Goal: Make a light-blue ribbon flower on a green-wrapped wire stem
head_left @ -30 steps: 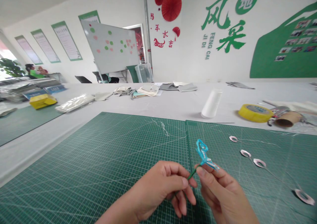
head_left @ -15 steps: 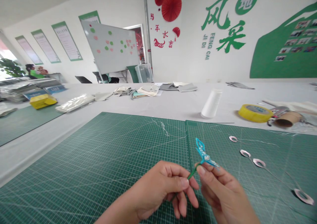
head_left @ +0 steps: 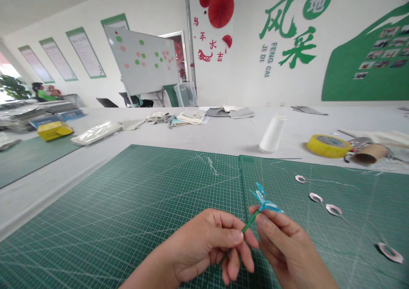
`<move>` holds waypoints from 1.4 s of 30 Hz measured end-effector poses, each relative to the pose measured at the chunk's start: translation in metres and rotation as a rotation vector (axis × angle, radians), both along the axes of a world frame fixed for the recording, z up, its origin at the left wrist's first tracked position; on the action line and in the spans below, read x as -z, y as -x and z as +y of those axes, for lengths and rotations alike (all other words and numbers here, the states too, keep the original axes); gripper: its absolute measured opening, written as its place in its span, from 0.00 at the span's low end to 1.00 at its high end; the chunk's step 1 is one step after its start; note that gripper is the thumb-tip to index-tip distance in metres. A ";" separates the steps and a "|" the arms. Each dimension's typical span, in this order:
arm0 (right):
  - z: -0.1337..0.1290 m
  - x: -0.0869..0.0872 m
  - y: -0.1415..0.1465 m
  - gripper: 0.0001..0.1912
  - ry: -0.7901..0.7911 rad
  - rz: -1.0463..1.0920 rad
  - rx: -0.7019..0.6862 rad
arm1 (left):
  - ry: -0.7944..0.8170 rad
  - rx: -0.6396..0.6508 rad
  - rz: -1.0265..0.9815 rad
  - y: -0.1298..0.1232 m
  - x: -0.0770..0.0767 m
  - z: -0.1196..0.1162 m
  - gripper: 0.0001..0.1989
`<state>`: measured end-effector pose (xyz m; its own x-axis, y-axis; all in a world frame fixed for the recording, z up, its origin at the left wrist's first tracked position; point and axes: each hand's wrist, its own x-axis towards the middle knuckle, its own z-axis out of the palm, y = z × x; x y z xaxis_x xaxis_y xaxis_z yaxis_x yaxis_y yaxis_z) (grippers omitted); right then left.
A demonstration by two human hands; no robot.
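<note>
The blue, looped flower-like piece with pale beads (head_left: 263,203), on a thin green wrapped stem (head_left: 250,222), is held above the green gridded cutting mats (head_left: 153,195), near the seam between them. Its long axis runs on a slant: the blue head points up and to the right, away from the wearer, and the stem slopes down and to the left. At the head, one part juts upward and another spreads to the right.

The left hand (head_left: 212,246) reaches in from the lower left, its grip closed on the stem between thumb and index finger, the other fingers loosely curled below. The stem's darker lower end shows beneath these fingers. The right hand (head_left: 284,246) comes from the lower right, its grip pinching the stem's top just under the blue head, thumb toward the wearer.

Right of the hands, oval pink-white rings on thin wires (head_left: 334,209) lie on the mat. Beyond, a white thread cone (head_left: 272,134) stands on the pale counter (head_left: 223,131), left of a yellow tape roll (head_left: 329,146).
</note>
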<state>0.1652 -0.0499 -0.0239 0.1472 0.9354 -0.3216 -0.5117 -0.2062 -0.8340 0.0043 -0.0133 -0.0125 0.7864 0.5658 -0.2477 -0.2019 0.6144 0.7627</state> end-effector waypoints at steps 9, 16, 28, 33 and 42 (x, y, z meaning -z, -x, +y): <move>0.000 0.001 -0.001 0.15 0.033 0.079 -0.029 | -0.004 0.040 -0.028 0.000 0.002 0.000 0.11; 0.001 0.003 -0.005 0.15 0.035 0.138 -0.082 | 0.031 0.063 -0.048 0.001 -0.002 0.000 0.11; 0.003 0.004 0.001 0.15 -0.037 -0.003 0.001 | -0.076 -0.071 0.087 -0.005 -0.001 -0.001 0.11; 0.004 0.014 0.001 0.15 -0.050 -0.057 -0.067 | -0.163 -0.168 0.157 -0.007 -0.001 -0.003 0.09; 0.004 0.012 0.000 0.13 -0.087 -0.059 -0.104 | -0.122 -0.184 0.139 -0.008 -0.005 -0.002 0.09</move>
